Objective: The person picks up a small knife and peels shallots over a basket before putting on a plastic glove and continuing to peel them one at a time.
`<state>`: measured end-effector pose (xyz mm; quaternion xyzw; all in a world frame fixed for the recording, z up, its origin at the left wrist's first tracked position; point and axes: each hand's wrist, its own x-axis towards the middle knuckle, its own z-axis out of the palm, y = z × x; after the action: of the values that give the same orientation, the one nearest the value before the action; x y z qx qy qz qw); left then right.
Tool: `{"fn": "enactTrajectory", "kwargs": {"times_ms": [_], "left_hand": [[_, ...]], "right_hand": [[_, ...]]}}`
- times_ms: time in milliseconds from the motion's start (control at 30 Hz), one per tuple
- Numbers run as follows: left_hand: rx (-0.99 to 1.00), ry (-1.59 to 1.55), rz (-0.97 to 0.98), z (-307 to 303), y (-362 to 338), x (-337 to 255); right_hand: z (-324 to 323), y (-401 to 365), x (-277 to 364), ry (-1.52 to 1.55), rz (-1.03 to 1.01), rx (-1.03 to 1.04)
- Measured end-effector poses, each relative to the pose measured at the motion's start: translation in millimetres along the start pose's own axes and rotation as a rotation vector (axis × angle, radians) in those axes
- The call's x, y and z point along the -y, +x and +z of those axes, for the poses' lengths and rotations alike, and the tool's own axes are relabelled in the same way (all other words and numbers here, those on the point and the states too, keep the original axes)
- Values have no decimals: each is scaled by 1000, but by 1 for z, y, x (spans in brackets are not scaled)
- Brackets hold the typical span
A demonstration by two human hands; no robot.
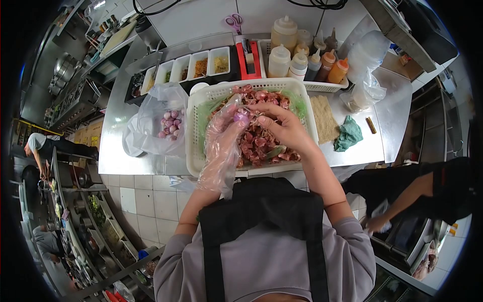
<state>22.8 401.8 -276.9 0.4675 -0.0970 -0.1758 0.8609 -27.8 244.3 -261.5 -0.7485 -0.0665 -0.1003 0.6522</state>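
Your gloved left hand [225, 138] and bare right hand [282, 126] pinched one shallot [241, 117] over the basket [193, 148] on a steel kitchen counter [115, 151]

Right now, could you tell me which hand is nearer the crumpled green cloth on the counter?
Right. The right hand is over the white plastic basket, toward the green cloth; the gloved left hand is farther left, both pinching a purple shallot.
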Motion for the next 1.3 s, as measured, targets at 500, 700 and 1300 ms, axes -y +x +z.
{"fn": "enactTrajectory", "kwargs": {"times_ms": [500,700,1300], "left_hand": [[278,-676,-318,-24,9,-6],[13,-229,41,-51,-1,-56],[-132,1281,543,-93,22,-74]], "right_hand": [[-23,-5,-4,-81,76,-311],[-34,-15,-11,-634,243,-300],[-45,-35,-13,-737,292,-146]]}}
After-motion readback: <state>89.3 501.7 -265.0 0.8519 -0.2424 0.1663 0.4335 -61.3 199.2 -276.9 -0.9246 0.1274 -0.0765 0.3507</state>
